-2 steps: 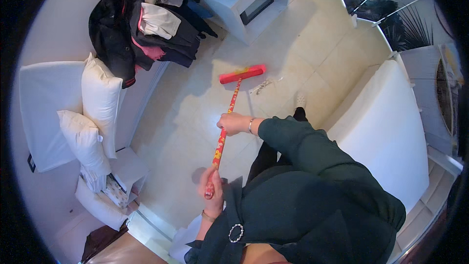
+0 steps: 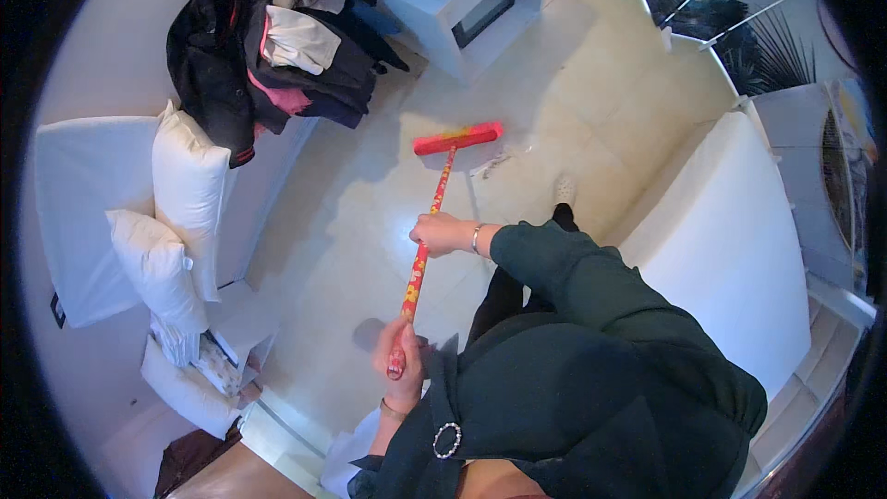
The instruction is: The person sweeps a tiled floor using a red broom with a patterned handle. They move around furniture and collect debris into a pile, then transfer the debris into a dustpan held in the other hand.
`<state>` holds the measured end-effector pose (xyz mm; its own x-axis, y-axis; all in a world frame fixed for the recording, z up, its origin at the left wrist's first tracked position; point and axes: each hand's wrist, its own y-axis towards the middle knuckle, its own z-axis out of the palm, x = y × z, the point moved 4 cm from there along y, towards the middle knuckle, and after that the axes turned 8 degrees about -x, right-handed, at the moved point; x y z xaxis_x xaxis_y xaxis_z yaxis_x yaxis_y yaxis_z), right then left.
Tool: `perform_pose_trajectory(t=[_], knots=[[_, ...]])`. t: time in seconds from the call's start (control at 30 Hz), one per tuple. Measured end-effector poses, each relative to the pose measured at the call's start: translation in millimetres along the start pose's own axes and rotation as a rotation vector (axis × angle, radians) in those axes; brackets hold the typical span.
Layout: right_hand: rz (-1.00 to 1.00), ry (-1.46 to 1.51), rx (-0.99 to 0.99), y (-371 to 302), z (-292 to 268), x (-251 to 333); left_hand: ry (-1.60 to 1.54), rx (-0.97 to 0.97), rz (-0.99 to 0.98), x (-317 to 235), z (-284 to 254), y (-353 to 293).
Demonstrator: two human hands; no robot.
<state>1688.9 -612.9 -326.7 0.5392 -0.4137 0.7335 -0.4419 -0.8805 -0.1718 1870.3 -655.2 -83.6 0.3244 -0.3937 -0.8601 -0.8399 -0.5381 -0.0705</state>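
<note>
A broom with a red, flower-patterned handle slants away from me over the tiled floor. Its red head rests on the tiles ahead, beside a small streak of swept debris. My left hand is wrapped round the handle's near end, close to my body. Farther up the handle, my right hand grips it with closed fingers; a bracelet circles that wrist.
Dark clothes are heaped at the far left, above white pillows. A white cabinet stands ahead. To my right is a white mattress-like slab; my shoe is on the tiles.
The broom head has shifted very slightly to the left. Both hands keep their hold on the handle.
</note>
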Motion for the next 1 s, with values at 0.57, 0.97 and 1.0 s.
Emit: perform_pose_trajectory(t=[0.57, 0.97, 1.0], knots=[[0.474, -0.191, -0.746, -201, -172, -285, -0.014, 0.722, 0.53, -80, 286, 138], [0.613, -0.045, -0.907, -203, -142, -342, -0.122, 0.812, 0.226, -56, 350, 156], [0.589, -0.016, -0.926, -193, -135, -330, -0.177, 0.827, 0.112, -50, 335, 156]])
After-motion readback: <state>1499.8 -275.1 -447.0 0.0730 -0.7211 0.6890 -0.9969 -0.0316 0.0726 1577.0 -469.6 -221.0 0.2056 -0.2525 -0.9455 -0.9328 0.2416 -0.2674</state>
